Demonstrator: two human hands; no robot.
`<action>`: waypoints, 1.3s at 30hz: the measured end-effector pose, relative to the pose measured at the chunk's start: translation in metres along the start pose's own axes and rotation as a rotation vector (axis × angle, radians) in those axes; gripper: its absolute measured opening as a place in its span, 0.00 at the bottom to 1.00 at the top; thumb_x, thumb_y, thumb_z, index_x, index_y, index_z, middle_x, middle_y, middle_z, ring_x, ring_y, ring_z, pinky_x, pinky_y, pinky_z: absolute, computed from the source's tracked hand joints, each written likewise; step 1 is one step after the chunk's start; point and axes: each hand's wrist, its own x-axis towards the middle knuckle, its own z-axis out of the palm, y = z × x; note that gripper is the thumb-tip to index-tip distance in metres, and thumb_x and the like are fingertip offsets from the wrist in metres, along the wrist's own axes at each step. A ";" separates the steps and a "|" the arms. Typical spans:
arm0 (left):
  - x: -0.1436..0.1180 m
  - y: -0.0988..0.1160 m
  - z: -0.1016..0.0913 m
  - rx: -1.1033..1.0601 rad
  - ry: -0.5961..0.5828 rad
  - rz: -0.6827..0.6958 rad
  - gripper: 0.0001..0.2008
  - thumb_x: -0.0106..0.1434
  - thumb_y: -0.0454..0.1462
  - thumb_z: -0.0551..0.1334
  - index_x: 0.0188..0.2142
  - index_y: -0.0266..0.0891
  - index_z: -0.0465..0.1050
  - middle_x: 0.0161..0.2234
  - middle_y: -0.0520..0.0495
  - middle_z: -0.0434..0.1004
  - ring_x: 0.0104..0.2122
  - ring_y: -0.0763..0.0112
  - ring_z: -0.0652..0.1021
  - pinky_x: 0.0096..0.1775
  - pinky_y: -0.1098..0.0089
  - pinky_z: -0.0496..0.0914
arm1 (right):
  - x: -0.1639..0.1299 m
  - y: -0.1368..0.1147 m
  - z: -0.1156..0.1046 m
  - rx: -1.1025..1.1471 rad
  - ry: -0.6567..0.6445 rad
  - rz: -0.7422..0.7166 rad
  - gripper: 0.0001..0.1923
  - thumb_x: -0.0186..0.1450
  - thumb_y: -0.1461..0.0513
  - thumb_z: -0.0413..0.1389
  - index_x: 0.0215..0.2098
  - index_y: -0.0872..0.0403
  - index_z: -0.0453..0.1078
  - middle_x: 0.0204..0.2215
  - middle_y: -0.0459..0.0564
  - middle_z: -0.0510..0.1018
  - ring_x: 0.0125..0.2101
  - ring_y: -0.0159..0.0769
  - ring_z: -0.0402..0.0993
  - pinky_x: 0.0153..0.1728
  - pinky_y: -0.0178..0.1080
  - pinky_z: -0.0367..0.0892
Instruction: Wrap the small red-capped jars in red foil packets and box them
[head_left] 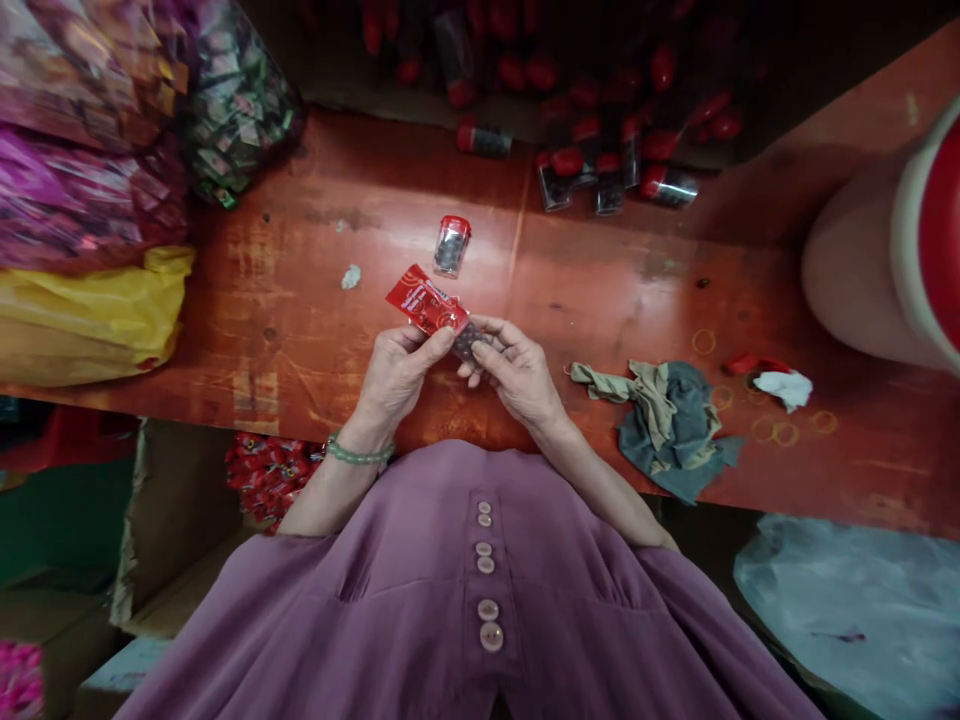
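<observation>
My left hand [401, 372] pinches a flat red printed wrapper [421, 298] between thumb and fingers. Right beside it, my right hand [517, 368] grips a small clear jar [468, 346] with dark pieces in it. The wrapper's lower end meets or overlaps the jar; my fingers hide how far. Just beyond the hands, a similar clear jar [451, 248] with a red top and dark contents rests on the red-brown table [315, 300].
An open box [420, 110] at the back holds several red-capped jars, some spilling out. Filled bags [90, 200] line the left. Grey-green cloth [667, 420], rubber bands [703, 342] and a large white tub [855, 250] are right. Red wrappers [270, 470] lie below the table edge.
</observation>
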 end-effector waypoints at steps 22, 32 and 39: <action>0.001 -0.015 0.040 -0.245 0.156 0.015 0.17 0.42 0.47 0.77 0.28 0.40 0.79 0.28 0.52 0.81 0.31 0.75 0.79 0.42 0.71 0.71 | -0.015 -0.014 -0.022 -0.330 0.044 -0.203 0.20 0.63 0.54 0.60 0.52 0.50 0.72 0.50 0.52 0.78 0.40 0.35 0.78 0.44 0.40 0.76; -0.040 -0.015 0.015 -0.205 -0.009 0.102 0.18 0.44 0.47 0.77 0.30 0.39 0.81 0.30 0.47 0.83 0.32 0.67 0.81 0.41 0.65 0.75 | -0.046 0.013 0.009 -0.224 0.171 -0.287 0.17 0.62 0.53 0.61 0.48 0.49 0.74 0.45 0.48 0.80 0.35 0.32 0.77 0.36 0.38 0.77; -0.054 -0.015 -0.003 -0.272 0.030 0.175 0.16 0.44 0.45 0.77 0.29 0.40 0.80 0.30 0.48 0.83 0.34 0.66 0.82 0.42 0.66 0.75 | -0.063 0.018 0.029 -0.543 0.169 -0.513 0.11 0.66 0.58 0.59 0.46 0.49 0.76 0.41 0.51 0.80 0.40 0.37 0.77 0.45 0.44 0.75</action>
